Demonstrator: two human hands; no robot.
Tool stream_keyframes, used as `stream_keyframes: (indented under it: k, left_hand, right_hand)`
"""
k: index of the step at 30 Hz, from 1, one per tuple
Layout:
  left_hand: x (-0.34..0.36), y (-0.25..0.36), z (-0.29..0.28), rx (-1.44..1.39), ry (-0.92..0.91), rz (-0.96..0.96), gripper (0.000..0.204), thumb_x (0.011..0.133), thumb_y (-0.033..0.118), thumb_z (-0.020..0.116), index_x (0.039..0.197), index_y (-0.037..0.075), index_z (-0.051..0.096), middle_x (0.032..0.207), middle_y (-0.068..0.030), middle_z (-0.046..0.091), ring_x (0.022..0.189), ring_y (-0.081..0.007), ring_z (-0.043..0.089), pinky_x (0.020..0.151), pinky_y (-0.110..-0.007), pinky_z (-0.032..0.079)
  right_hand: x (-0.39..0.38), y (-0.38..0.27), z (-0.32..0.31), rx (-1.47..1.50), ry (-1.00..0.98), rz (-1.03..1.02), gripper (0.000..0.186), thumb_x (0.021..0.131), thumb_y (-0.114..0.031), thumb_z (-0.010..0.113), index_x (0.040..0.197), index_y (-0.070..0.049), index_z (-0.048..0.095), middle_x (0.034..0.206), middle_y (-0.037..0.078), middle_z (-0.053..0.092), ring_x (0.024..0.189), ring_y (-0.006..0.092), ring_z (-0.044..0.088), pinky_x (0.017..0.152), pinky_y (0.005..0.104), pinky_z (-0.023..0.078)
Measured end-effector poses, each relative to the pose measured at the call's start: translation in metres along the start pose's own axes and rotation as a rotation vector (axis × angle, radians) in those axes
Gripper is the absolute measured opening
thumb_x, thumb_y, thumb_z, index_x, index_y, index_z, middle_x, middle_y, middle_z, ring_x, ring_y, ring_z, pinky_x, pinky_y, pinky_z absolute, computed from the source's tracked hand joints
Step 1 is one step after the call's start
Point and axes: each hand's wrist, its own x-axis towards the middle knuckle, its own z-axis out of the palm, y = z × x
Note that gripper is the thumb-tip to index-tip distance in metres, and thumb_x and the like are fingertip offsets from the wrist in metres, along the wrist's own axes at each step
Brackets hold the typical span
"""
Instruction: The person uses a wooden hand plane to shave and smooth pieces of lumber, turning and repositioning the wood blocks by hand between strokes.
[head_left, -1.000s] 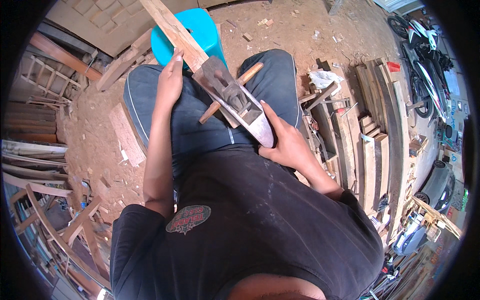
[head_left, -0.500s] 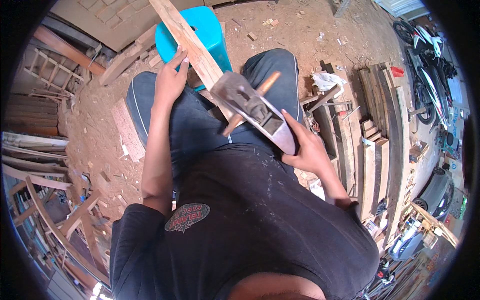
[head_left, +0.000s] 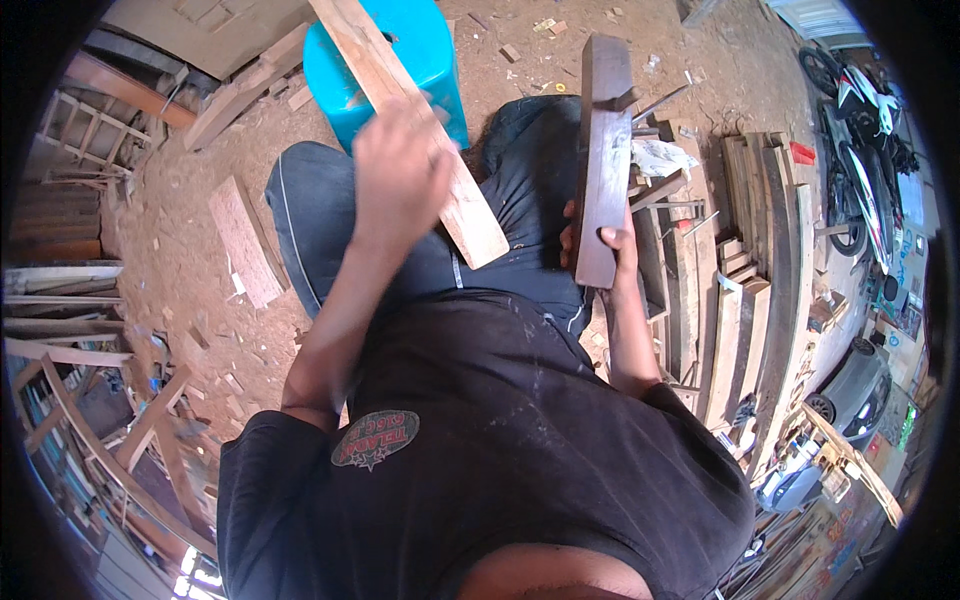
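Observation:
A wooden hand plane stands nearly upright at the right, turned so that a long, flat dark face shows. My right hand is closed round its lower end, with the thumb across the near face. A pale wooden board slants from a turquoise plastic stool down over my lap. Over the board's middle is my left hand, smeared by motion. Its fingers are too blurred to read, and whether it touches the wood I cannot tell.
Stacked timber lies close on my right, with a crumpled white bag at its far end. A loose plank rests on the dirt floor to the left. Motorcycles stand at the far right.
The plane has been lifted off the board's near end, moved right and turned over in my right hand. My left hand has moved right, from the board's edge to over it.

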Motion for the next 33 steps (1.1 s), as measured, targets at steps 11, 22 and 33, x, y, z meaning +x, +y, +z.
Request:
stream_keyframes:
  k: [11, 22, 33]
  left_hand:
    - [0.001, 0.074, 0.037, 0.285, -0.862, 0.373, 0.058, 0.077, 0.052, 0.082, 0.107, 0.004, 0.070, 0.103, -0.0119, 0.071, 0.107, -0.0286, 0.064, 0.099, -0.041, 0.043]
    - [0.049, 0.070, 0.042, 0.157, -1.232, 0.113, 0.069, 0.070, 0.053, 0.088, 0.114, 0.004, 0.068, 0.104, -0.0175, 0.076, 0.106, -0.0321, 0.073, 0.092, -0.046, 0.051]
    - [0.055, 0.052, 0.068, 0.158, -1.193, 0.137, 0.035, 0.084, 0.036, 0.079, 0.105, 0.008, 0.073, 0.102, -0.0143, 0.076, 0.114, -0.0298, 0.069, 0.094, -0.049, 0.047]
  right_hand:
    - [0.039, 0.015, -0.008, 0.192, -0.102, -0.007, 0.078, 0.081, -0.050, 0.062, 0.140, -0.001, 0.047, 0.119, 0.016, 0.059, 0.078, 0.0225, 0.060, 0.059, 0.0378, 0.054]
    - [0.036, 0.015, -0.010, 0.336, -0.111, -0.010, 0.078, 0.082, -0.050, 0.062, 0.142, -0.004, 0.044, 0.118, 0.015, 0.056, 0.080, 0.0229, 0.060, 0.061, 0.0361, 0.054]
    - [0.040, 0.020, -0.014, 0.284, -0.147, -0.016, 0.079, 0.082, -0.050, 0.063, 0.143, -0.004, 0.044, 0.118, 0.015, 0.057, 0.080, 0.0228, 0.060, 0.060, 0.0369, 0.054]
